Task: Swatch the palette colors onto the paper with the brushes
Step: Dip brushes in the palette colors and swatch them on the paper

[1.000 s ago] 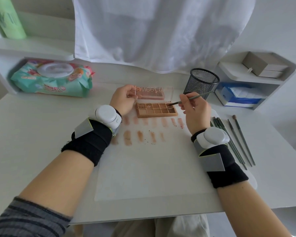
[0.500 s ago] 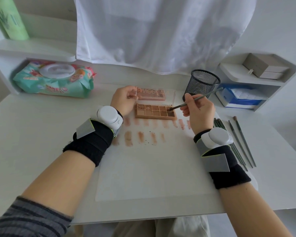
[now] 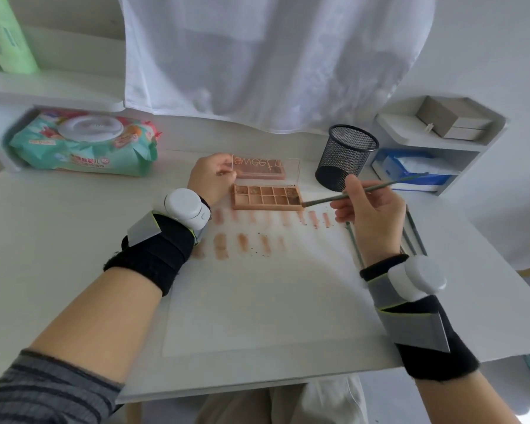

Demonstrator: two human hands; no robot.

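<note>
Since the earlier frames the brush has drawn back: its tip, then down in a right-hand pan of the palette, now hangs just off the palette's right end, above the upper row of swatches.

At the far left edge of the worktop lies a pack of wipes, probably kept near for cleaning bristles. The left hand pinches the corner of the palette's clear lid, apparently to hold it upright and steady the case while colour is lifted. The palette sits at the far edge of the paper, touching it, with two rows of brown swatches just in front, so each colour has only a short way to travel. The right hand has its grip closed around the brush like a pen, handle pointing toward the mesh cup at the back right. Spare brushes lie near the right edge.

The right hand covers most of those spare brushes, and the left wrist band hides the leftmost swatches. Whether the bristles carry pigment is too small to tell.
</note>
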